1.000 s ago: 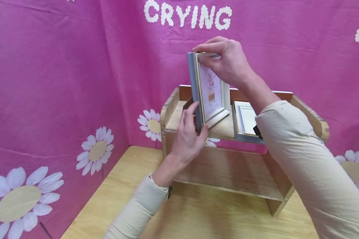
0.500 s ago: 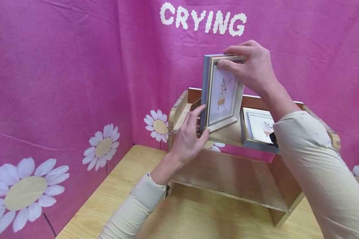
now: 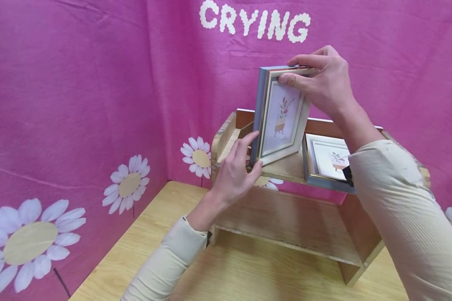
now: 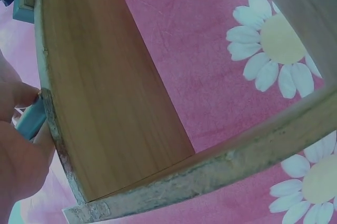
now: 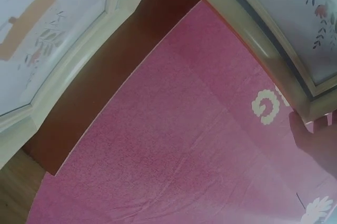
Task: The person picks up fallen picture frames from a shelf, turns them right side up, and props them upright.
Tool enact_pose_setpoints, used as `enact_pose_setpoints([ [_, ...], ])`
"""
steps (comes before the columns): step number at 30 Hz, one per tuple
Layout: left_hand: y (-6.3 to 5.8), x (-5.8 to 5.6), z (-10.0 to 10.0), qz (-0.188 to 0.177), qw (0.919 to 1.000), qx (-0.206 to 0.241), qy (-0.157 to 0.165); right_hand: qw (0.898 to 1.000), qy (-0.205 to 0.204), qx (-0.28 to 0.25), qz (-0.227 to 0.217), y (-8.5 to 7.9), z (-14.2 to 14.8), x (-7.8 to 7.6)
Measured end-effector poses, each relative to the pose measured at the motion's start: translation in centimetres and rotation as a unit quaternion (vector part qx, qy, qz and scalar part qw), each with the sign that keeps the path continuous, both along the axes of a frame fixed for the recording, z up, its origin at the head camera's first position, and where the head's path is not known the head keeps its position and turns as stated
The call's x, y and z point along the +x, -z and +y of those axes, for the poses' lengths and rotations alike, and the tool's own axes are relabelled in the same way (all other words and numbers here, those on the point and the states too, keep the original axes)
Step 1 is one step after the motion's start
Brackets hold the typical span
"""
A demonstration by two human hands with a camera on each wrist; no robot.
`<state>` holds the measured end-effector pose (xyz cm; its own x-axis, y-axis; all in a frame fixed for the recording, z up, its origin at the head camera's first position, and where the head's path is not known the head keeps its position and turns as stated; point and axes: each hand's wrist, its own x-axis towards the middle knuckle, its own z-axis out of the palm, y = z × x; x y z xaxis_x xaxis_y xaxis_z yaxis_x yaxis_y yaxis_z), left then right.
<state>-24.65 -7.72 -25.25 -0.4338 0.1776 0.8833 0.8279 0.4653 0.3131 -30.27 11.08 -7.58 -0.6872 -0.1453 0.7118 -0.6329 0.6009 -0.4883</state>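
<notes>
Picture frame (image 3: pixel 280 119) upright; shelf edge (image 3: pixel 284 176) near, flat frame (image 3: pixel 328 159) just beside.

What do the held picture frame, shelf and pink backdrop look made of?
Held picture frame: perhaps painted wood or plastic; its smooth, satin moulding catches a soft highlight. Shelf: likely wood, matte; grain shows and front edges look rough. Pink backdrop: probably matte fabric, given its creases and folds.
</notes>
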Motion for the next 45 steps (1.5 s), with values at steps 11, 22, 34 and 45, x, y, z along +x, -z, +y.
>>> enact_pose_setpoints([
  [11, -0.3, -0.3, -0.4, 0.007, 0.9974, -0.007, -0.071, 0.999, 0.012, 0.008, 0.043, 0.1, -0.1, 0.1],
  [22, -0.6, -0.7, -0.7, -0.018, 0.9959, 0.0, -0.088, 0.995, 0.043, 0.046, 0.075, 0.5, 0.7, -0.1],
  [34, -0.7, -1.1, -0.8, -0.04, 0.9946, 0.008, -0.095, 0.996, 0.041, 0.05, 0.062, 0.5, 0.8, -0.6],
  [45, -0.7, -1.2, -0.4, -0.054, 0.9927, 0.021, -0.106, 0.996, 0.049, 0.072, 0.005, -0.1, 0.9, -0.8],
])
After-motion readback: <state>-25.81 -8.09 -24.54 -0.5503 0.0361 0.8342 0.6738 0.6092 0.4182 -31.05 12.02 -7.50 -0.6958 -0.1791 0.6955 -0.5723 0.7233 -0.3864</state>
